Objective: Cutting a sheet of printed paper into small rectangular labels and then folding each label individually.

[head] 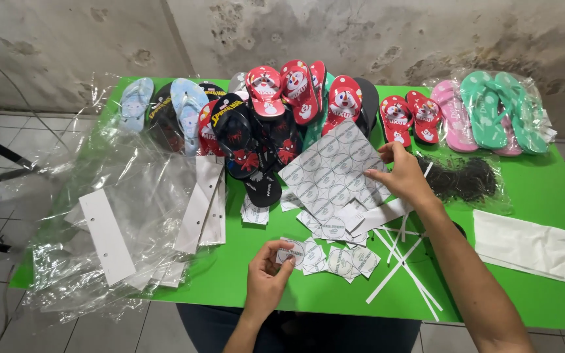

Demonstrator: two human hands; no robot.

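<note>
My left hand (266, 278) pinches a small round white sticker (293, 252) near the front of the green table (544, 196). More cut round stickers (344, 260) lie loose just to its right. My right hand (400, 173) grips the right edge of a sheet of round stickers (331, 171), lifted and tilted over the table's middle. Thin white paper strips (403, 261) lie crossed below my right forearm.
Small flip-flops line the back edge: pale blue (188, 104), black (237, 134), red (299, 88), pink and green in a bag (492, 108). Clear plastic bags with white cards (109, 235) cover the left side. A bag of black bands (465, 178) and a white packet (524, 245) lie right.
</note>
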